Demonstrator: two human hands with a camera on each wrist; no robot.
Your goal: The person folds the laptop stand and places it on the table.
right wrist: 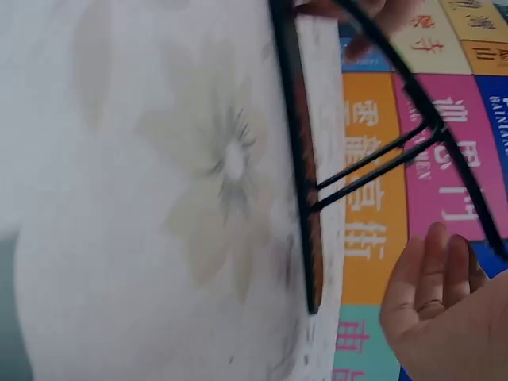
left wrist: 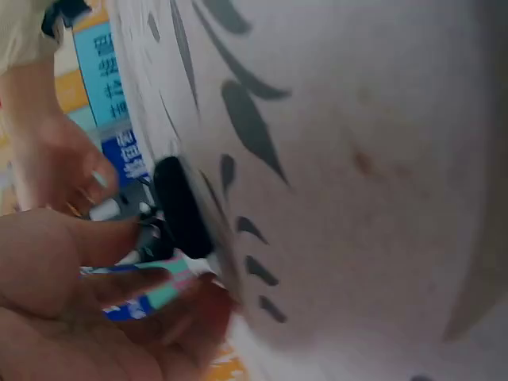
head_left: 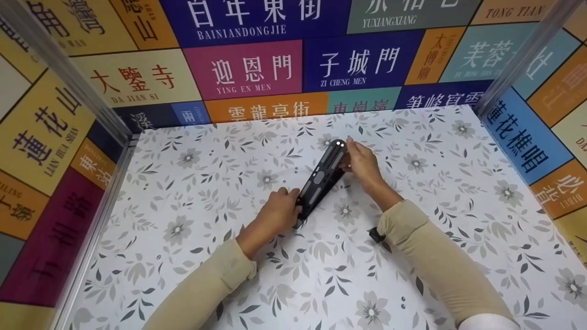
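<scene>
A slim black folding stand (head_left: 318, 176) is set at a slant over the patterned tabletop. In the right wrist view, its upper arm (right wrist: 440, 131) is raised from the base bar (right wrist: 308, 190), with thin struts (right wrist: 373, 171) joining them. My left hand (head_left: 276, 211) holds the near, hinged end; in the left wrist view, thumb and fingers come round that black end (left wrist: 182, 208). At the far end, my right hand (head_left: 362, 162) grips the raised arm from the right side, its thumb and forefinger on either side of the tip. The right thumb is hidden in the right wrist view.
The white tabletop (head_left: 220, 160) carries a grey flower and leaf print. Panels with coloured name blocks (head_left: 257, 68) stand along the back and both sides, joined by metal corner posts (head_left: 518, 59). A small black device (head_left: 377, 234) sits beneath the right cuff.
</scene>
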